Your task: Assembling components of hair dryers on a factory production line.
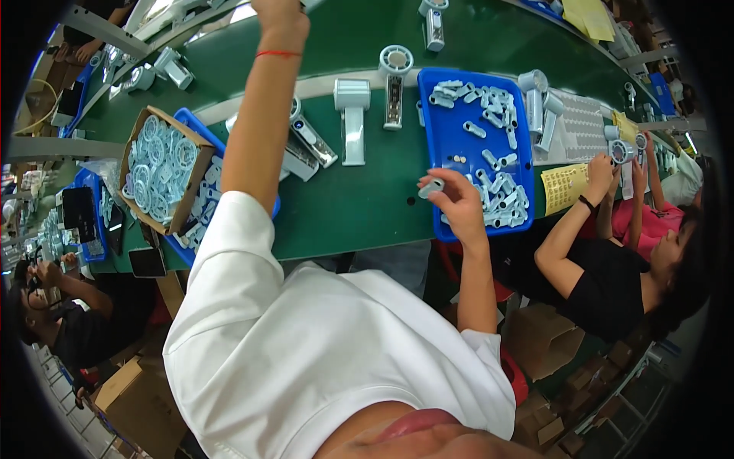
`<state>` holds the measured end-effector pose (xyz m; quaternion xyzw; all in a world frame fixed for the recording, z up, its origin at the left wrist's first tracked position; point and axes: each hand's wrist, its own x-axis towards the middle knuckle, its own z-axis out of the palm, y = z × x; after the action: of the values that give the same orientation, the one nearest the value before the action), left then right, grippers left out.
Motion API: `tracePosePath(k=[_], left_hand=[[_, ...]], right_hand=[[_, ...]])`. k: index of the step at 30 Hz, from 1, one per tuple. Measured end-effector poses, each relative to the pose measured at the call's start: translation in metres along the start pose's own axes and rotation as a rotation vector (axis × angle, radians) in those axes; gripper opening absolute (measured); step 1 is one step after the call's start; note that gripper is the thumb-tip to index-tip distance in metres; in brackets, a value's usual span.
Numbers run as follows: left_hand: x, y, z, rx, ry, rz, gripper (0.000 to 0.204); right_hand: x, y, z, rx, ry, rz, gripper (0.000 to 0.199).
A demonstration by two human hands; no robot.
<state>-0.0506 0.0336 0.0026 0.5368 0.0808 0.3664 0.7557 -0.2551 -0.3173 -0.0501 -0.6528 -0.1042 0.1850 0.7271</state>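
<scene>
Part [432, 186], small, pale and hollow-ended, sits between the thumb and fingertips of the right hand [460, 202], at the near left edge of a blue tray [449, 139]. That hand is narrowed to a pinch on it; the step in hand looks like taking one such piece from the tray, and the next move seems to call for keeping that light grip while a mating piece is brought to it. The left hand [281, 12] reaches far across the green surface [367, 208] and is cut off at the top, so I cannot tell how open it is or whether it holds anything. Beyond the tray's left side stand a fan-shaped unit [353, 126] and another with its handle open [394, 92].
</scene>
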Motion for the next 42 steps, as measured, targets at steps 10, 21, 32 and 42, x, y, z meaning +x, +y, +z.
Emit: tracePosePath(k=[10,21,32,42], left_hand=[[-0.286,0.116,-0.11,-0.192,-0.323,-0.739,0.06],[-0.306,0.079,-0.095,-0.096,-0.454,-0.784,0.063],[-0.313,0.077,-0.087,0.672,-0.824,-0.271,0.091],[-0.32,0.074,-0.088,0.794,-0.79,-0.206,0.084]], right_hand=[[-0.004,0.032,0.053,-0.653,0.056,-0.121,0.03],[-0.021,-0.011,0.083,0.023,0.036,0.092,0.03],[-0.035,0.003,0.094,-0.176,0.219,0.1,0.026],[-0.034,0.004,0.096,-0.13,0.234,0.181,0.028]])
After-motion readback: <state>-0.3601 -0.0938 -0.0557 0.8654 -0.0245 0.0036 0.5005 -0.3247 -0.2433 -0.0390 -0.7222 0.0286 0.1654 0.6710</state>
